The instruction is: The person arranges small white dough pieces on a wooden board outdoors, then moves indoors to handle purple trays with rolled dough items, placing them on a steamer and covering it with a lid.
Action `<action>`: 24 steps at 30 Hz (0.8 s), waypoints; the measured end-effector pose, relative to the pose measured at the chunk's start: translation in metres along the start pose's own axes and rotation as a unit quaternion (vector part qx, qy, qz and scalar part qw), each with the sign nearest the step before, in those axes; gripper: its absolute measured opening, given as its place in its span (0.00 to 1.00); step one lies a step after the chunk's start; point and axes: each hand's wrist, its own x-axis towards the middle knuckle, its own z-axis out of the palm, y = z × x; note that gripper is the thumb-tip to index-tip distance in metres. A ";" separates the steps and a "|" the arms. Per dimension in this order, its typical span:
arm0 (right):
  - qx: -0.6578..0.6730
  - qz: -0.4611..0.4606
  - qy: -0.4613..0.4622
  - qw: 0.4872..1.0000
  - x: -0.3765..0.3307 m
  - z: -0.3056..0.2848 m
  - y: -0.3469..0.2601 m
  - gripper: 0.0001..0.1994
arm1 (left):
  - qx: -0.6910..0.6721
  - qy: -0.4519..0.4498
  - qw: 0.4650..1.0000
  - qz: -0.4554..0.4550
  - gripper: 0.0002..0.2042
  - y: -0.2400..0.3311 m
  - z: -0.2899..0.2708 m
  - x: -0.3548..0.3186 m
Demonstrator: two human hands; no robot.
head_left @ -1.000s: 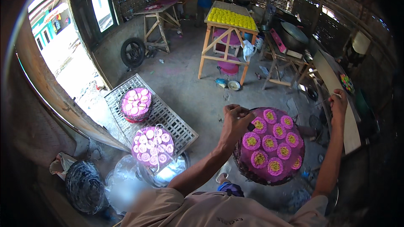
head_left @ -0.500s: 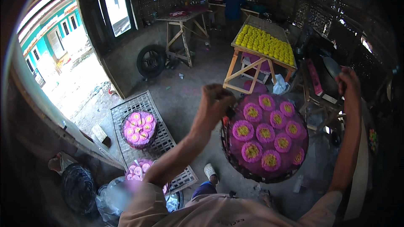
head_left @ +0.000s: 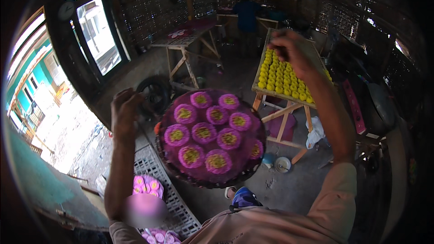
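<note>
A round dark-rimmed basket (head_left: 212,184) lined with purple-pink cloth hangs in front of me, above the floor. On it lie several pink, flower-shaped pieces (head_left: 204,132) with yellow-green centres. My left hand (head_left: 125,101) is closed, raised just off the basket's upper left edge. My right hand (head_left: 289,52), fingers curled together, is higher up and to the right, over the table of yellow pieces in the picture. A thin line runs near the left hand toward the basket; what either hand grips is too small to tell.
Yellow pieces (head_left: 282,74) cover a slatted wooden table at the right. On a lattice panel (head_left: 181,210) at lower left sits another basket of pink pieces (head_left: 147,184). A tyre (head_left: 153,92), a second table (head_left: 181,40), a small bowl (head_left: 282,165) and a distant person (head_left: 247,16) are around.
The basket and both hands have shifted left in the picture, my right hand rising over the yellow table. The view has turned somewhat to the right.
</note>
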 end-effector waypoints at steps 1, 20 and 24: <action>0.013 -0.008 -0.021 1.000 0.030 0.010 0.005 0.13 | -0.017 0.044 0.999 -0.003 0.10 -0.006 -0.003 0.025; 0.105 0.056 -0.025 0.993 0.088 -0.018 0.118 0.12 | 0.050 -0.040 0.996 0.060 0.08 -0.062 0.042 0.081; 0.058 0.032 0.035 0.997 0.062 -0.026 0.106 0.14 | -0.012 -0.089 0.993 0.075 0.11 -0.075 0.028 0.091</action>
